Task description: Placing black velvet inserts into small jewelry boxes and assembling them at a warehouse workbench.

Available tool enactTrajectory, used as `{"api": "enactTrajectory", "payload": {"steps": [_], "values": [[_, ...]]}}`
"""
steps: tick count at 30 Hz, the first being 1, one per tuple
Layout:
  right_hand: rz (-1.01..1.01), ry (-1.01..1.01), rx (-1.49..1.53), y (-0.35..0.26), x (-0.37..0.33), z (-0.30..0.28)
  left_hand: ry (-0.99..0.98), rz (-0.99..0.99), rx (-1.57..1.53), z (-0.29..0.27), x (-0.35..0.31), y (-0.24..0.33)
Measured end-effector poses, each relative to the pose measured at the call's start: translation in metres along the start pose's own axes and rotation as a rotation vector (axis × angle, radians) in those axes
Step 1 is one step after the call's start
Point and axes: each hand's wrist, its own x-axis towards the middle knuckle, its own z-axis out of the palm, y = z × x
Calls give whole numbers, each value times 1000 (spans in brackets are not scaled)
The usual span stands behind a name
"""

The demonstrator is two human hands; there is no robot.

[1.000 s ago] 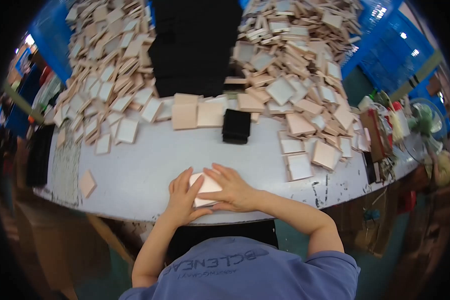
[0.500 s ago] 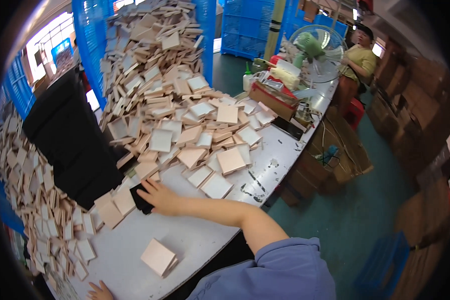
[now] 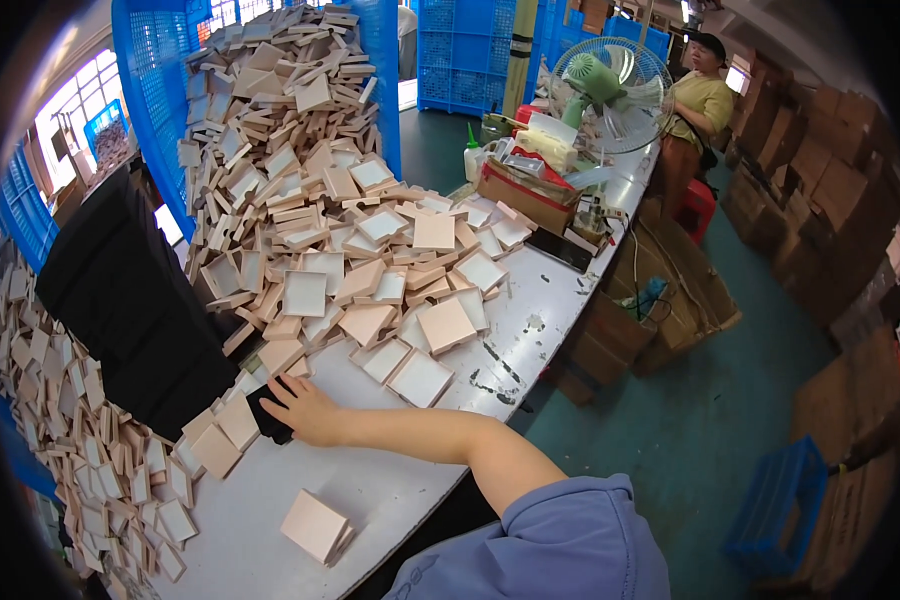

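My right hand (image 3: 304, 411) reaches across the table with its fingers spread. Its fingertips rest on a small black pad-like piece (image 3: 269, 411), partly covered by the hand. Two pale pink square boxes (image 3: 216, 452) lie just left of it. A tall, leaning black stack (image 3: 130, 290) rises behind them; what it is made of is hard to make out. Nearer to me, a pale pink box (image 3: 315, 525) sits alone on the table, a little tilted and slightly gaping at its right edge. My left hand is out of view.
Pale boxes are heaped (image 3: 300, 180) against a blue crate (image 3: 150, 110), with more piled (image 3: 90, 450) at left. A green fan (image 3: 610, 90), a carton of supplies (image 3: 525, 195) and a dark flat device (image 3: 558, 250) stand along the white table (image 3: 400, 500). A person (image 3: 700, 110) is beyond.
My left hand, seen at the lower left before, has gone out of view. The view has shifted slightly. My right hand stays at the black piece.
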Motion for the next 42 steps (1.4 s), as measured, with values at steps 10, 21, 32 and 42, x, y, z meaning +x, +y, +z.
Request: {"api": "enactTrajectory", "payload": {"steps": [10, 21, 32, 42], "values": [[-16, -26, -138, 1, 9, -7, -372, 664, -1223, -35, -77, 76], [29, 18, 57, 6, 16, -17, -343, 1353, -1044, -62, -255, 161], [-609, 163, 234, -57, -63, -66, -318, 1346, -1093, -61, -264, 171], [-497, -350, 686, -79, -50, -76, -408, 1267, -898, -73, -255, 155]]}}
